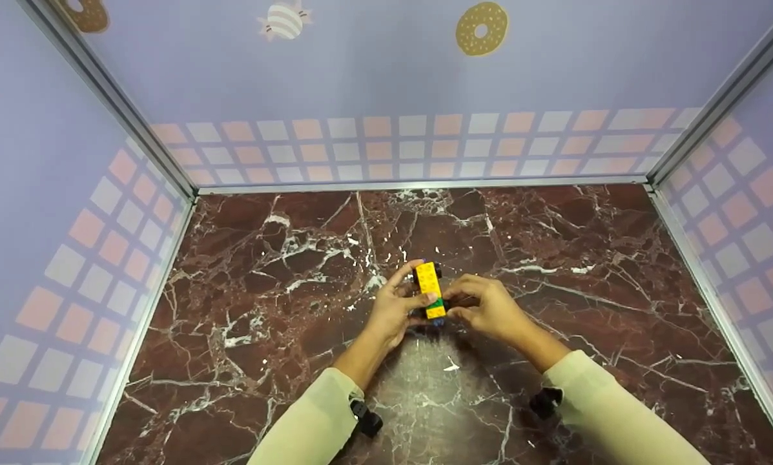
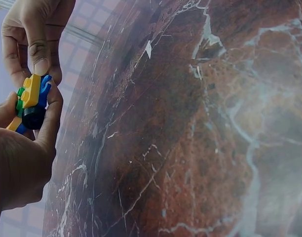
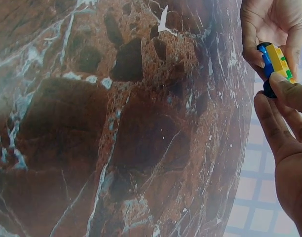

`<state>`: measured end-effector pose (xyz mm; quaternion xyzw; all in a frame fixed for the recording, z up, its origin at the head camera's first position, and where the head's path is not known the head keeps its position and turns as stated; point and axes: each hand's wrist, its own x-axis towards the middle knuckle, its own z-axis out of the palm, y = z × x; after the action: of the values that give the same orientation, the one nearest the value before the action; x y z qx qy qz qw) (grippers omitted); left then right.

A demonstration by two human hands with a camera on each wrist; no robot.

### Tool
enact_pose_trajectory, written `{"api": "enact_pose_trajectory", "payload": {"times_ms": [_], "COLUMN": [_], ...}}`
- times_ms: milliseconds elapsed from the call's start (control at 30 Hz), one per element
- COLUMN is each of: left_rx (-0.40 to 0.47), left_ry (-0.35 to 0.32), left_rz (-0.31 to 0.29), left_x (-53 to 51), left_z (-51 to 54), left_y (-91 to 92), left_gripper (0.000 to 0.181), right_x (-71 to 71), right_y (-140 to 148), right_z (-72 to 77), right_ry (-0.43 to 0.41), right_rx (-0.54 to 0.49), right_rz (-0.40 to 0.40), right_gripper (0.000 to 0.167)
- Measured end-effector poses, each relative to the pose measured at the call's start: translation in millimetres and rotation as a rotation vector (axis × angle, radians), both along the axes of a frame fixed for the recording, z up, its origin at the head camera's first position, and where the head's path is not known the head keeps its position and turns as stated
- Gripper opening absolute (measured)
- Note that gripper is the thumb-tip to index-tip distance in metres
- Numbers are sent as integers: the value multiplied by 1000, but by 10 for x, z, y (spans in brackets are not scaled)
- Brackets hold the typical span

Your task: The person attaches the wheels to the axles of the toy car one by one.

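Observation:
A small toy brick car [image 1: 429, 279] is held just above the tabletop, in the middle of the head view. It has yellow studded bricks on top, a green piece between them, a blue base and black wheels. My left hand [image 1: 387, 314] grips it from the left, thumb on the top bricks. From the other side my right hand [image 1: 493, 309] pinches the car at its near right wheel, thumb and fingers curled. The left wrist view shows the car's yellow end [image 2: 32, 91] and one black wheel [image 2: 33, 117]. Fingers hide part of the base.
A dark red marbled tabletop [image 1: 263, 361] with white veins lies under both hands. Lilac panels with pink and white squares enclose it at the back [image 1: 386, 77], left and right. Dark wrist devices [image 1: 367, 418] sit at the sleeve cuffs.

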<state>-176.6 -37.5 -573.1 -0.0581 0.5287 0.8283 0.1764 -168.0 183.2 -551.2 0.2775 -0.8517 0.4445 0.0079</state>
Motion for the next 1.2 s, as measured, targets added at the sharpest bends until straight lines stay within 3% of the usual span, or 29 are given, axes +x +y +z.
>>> {"api": "enact_pose_trajectory", "payload": {"times_ms": [367,700,1200], "left_rx": [-9,-35,-102], "left_ry": [6,4,-13], "left_rz": [-13,-35,-45], "left_x": [-12,-27,-12], "left_z": [1,9,23], "left_y": [-1,12,58], "left_gripper": [73,74,75], "right_x": [-19,-74,-107], "right_y": [17,-55,-77], "right_z": [63,47,-32], "right_ry": [-12,128,115], "right_rx": [-7,96,156], "right_rz": [10,-39,-18], "right_gripper": [38,62,91]}}
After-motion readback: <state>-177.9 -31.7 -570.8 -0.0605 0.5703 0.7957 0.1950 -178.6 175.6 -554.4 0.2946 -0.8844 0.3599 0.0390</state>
